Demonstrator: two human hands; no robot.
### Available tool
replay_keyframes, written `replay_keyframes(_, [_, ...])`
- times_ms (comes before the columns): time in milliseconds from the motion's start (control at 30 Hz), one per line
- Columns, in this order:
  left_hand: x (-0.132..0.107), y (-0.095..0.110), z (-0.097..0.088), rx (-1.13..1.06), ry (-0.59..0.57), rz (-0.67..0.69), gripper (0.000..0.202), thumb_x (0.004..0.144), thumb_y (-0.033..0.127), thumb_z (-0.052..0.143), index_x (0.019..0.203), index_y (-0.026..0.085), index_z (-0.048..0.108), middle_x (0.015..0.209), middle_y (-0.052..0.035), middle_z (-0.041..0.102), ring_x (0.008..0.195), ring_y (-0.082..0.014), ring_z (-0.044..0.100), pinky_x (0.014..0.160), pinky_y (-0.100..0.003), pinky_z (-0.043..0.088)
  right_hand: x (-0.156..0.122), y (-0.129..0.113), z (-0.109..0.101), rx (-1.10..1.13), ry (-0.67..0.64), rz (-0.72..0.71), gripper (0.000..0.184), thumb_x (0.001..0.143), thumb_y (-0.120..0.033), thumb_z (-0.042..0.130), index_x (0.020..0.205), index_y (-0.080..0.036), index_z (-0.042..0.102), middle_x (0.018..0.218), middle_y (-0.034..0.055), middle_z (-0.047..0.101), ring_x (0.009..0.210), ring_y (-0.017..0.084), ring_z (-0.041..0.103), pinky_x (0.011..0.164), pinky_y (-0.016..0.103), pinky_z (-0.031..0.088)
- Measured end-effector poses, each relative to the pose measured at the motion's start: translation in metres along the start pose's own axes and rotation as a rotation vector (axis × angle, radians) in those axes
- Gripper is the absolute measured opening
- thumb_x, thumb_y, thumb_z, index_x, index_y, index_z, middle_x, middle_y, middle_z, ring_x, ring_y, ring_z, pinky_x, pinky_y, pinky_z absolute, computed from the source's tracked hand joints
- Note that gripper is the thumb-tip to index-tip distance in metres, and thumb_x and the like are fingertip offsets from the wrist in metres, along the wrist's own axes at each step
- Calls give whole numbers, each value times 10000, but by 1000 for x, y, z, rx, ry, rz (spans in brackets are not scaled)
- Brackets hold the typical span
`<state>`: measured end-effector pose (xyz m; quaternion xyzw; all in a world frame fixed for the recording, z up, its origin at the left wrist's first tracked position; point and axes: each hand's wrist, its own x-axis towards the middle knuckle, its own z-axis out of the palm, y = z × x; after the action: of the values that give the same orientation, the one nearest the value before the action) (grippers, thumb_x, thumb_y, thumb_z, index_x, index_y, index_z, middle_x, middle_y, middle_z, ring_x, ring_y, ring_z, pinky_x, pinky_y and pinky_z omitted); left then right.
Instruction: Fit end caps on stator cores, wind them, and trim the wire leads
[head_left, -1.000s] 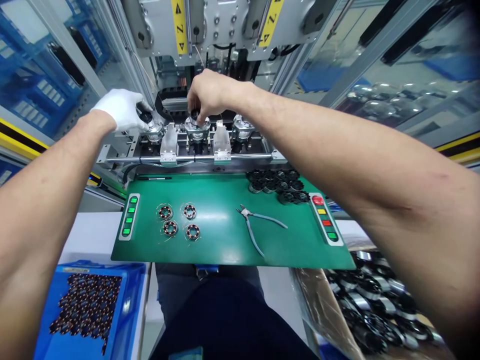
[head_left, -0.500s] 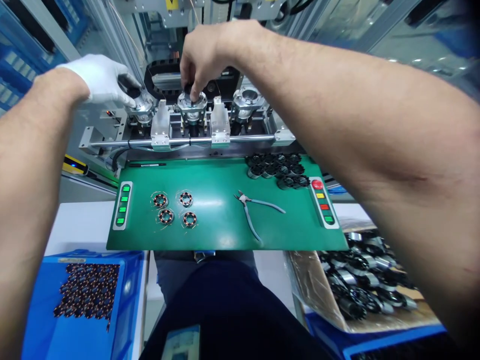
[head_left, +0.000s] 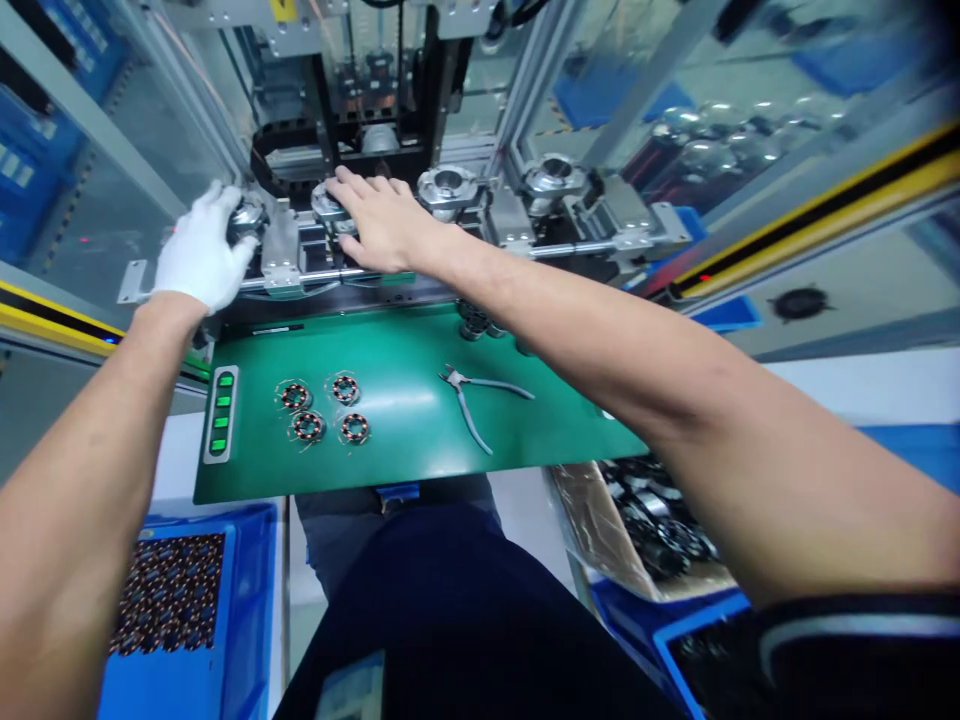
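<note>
My right hand's (head_left: 382, 225) bare fingers are spread wide and nearly straight, palm down, over the second silver fixture (head_left: 320, 203) at upper centre-left; I have nothing pinched, and whether the tips bear on it I cannot tell. What shows of that fixture lies just left of my fingers, which point toward the upper left, thumb lower down on its near side. It is round on top, so no long axis shows.

Out left, my gloved left hand (head_left: 199, 250) curves about the leftmost fixture (head_left: 250, 212), thumb and fingers apart; whether they grip, I cannot tell. Each hand is nearest its own fixture here.

Right of my right hand, the third fixture (head_left: 448, 185) and fourth fixture (head_left: 553, 172) carry the row on, rising gently rightward. Below, on the green table (head_left: 405, 440), lie four copper-wound rings (head_left: 298, 428), then cutters (head_left: 457, 380) with jaws parted.
</note>
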<state>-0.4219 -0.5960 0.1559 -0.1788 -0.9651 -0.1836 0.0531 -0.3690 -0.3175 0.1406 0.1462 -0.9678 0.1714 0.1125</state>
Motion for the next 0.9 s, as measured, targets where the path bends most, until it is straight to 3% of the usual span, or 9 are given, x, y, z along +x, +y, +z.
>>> replay_keyframes(67, [-8,8,-8,-5,53,-7,884,932,343,742,1740,132,453,1959,-35,286,1763,-327,343,1489,-598,215,-27,-1,-30,42,72,-82,795,940,-475,707,1685,-233,572,1759,66,622,1601,361,538,1329,604,477])
replay_keyframes(133, [-34,24,-14,-8,222,29,927,910,366,766,1751,152,439,1958,-17,291,1786,-328,304,1503,-565,196,-75,1,-63,110,198,-144,653,1056,-454,664,1690,-328,569,1707,17,656,1556,326,583,1269,548,538])
replay_keyframes(233, [-99,69,-9,-70,464,241,765,964,390,722,1684,176,575,1772,-66,587,1690,-320,498,1431,-522,353,-170,12,-94,184,319,8,362,1165,-461,567,1451,-327,746,1386,33,788,1276,261,744,1120,467,605])
replay_keyframes(300, [-140,109,11,-132,377,337,464,1046,450,703,1475,281,759,1598,-49,738,1561,-348,632,1369,-589,419,-226,26,-95,141,328,183,271,1162,-382,571,1216,-278,815,1104,59,816,1016,257,768,998,454,625])
replay_keyframes(367, [-162,152,43,-117,208,397,283,1054,527,723,1245,353,838,1426,-43,815,1375,-386,724,1225,-641,515,-260,42,-81,-12,154,309,205,1110,-298,650,1198,-235,824,1027,82,815,996,295,754,997,484,600])
replay_keyframes(467, [-157,203,102,-49,11,333,291,990,466,790,1222,313,876,1498,-123,760,1405,-471,647,1113,-647,539,-270,61,-52,-155,-38,365,266,1081,-256,678,1302,-193,813,1163,155,822,1180,379,713,1037,532,549])
replay_keyframes(600, [-125,238,158,-48,-110,263,339,938,361,800,1254,260,873,1479,-192,720,1379,-500,606,1124,-651,502,-251,73,-30,-173,-85,354,250,1046,-195,665,1250,-167,808,1328,241,768,1306,438,630,1079,568,492])
replay_keyframes(733, [-111,249,180,-98,-104,230,221,952,332,745,1123,240,851,1366,-215,727,1339,-520,599,1121,-688,471,-240,82,-25,-134,-100,335,211,1013,-130,655,1152,-163,810,1349,258,735,1313,438,604,1113,588,464])
replay_keyframes(900, [-119,242,181,-320,-55,148,43,914,262,768,946,251,742,1451,-156,734,1427,-472,592,1201,-665,484,-251,85,-27,19,-6,322,65,1026,-186,709,1055,-206,764,1461,220,693,1398,426,604,1146,602,505])
